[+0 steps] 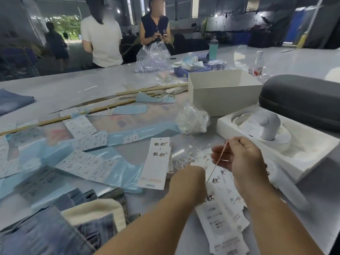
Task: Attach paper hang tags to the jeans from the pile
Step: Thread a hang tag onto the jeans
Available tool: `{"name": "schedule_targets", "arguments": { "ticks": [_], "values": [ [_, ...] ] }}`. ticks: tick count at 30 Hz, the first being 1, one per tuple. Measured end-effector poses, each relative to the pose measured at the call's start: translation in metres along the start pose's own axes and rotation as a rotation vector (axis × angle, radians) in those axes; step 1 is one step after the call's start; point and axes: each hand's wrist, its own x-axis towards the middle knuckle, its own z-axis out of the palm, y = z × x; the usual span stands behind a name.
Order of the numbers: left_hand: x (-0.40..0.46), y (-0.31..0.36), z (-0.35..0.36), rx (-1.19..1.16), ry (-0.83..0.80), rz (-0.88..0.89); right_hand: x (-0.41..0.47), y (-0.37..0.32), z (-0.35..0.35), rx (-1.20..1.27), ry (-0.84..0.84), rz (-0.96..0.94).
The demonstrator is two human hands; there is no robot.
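You are pinching a thin tag string (219,161) in your right hand (244,155), fingertips closed on its upper end. It is slanting down and left to the stack of hang tags (222,214), long axis running toward you, which your left hand (189,183) is pressing; its grip is hidden. The jeans (46,234) are lying well apart, nearer your left arm.
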Motion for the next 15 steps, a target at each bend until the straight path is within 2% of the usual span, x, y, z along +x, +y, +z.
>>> {"name": "schedule_targets", "arguments": {
  "ticks": [2,11,15],
  "values": [
    [0.001,0.000,0.006,0.079,0.047,0.025,0.005,0.002,0.007,0.011,-0.002,0.018],
    [0.002,-0.009,0.002,0.058,-0.012,-0.072,0.007,0.000,0.050,0.340,-0.030,0.146],
    [0.000,-0.007,-0.001,0.102,-0.004,-0.066,0.006,-0.002,0.054,0.350,-0.014,0.137]
  ]
}}
